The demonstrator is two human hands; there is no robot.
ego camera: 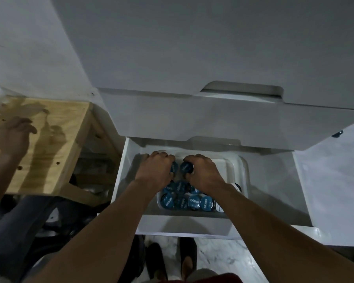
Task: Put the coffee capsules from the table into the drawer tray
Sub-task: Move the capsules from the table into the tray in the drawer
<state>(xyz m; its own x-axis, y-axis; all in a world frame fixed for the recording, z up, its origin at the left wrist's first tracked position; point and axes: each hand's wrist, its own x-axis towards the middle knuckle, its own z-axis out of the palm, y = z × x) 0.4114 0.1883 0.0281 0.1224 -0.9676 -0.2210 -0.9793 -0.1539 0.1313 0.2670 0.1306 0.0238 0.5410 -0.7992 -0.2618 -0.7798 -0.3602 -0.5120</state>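
Both hands in white tray inside open drawer. Left hand and right hand each clamped on a blue capsule. More blue capsules lie just behind wrists.

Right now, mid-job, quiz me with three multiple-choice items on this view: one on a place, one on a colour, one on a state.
1. Where does the tray sit?
A. on the wooden table
B. in the open drawer
C. on the floor

2. What colour are most capsule lids?
A. red
B. blue
C. yellow

3. What is the right hand doing?
A. gripping a capsule
B. resting flat, empty
C. pulling the drawer handle

Key: B, drawer walls surround the tray; B, blue printed lids fill the near end; A, fingers curl round a capsule.
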